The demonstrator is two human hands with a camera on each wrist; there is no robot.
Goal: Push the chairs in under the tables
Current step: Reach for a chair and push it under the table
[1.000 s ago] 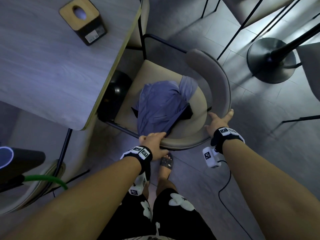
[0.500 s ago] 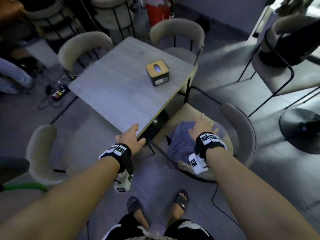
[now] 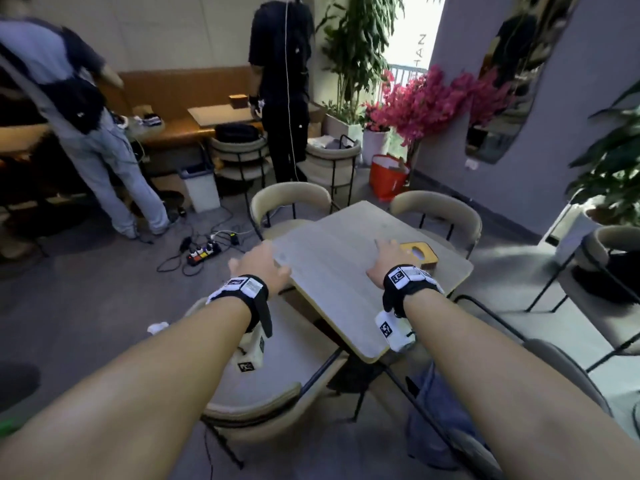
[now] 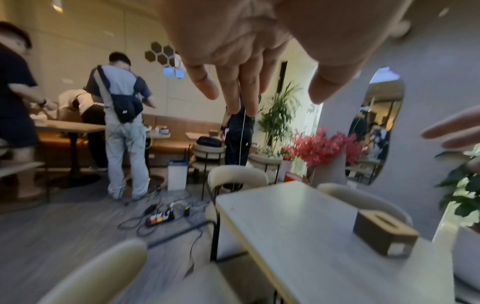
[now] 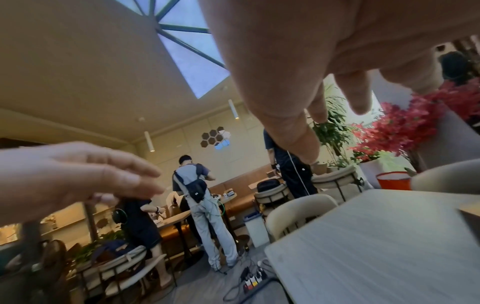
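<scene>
**Both hands free above the counter, chairs waiting**

The near chair (image 3: 263,386) sits partly under the counter (image 3: 346,271) at its left corner; another with blue cloth (image 3: 436,410) sits lower right. These look light — thin metal legs, stiff padded curved backs — so I judge the backrest rim the place to push. The left hand (image 3: 263,265) and right hand (image 3: 388,259) hover over the counter, each grip spread and holding nothing.
</scene>
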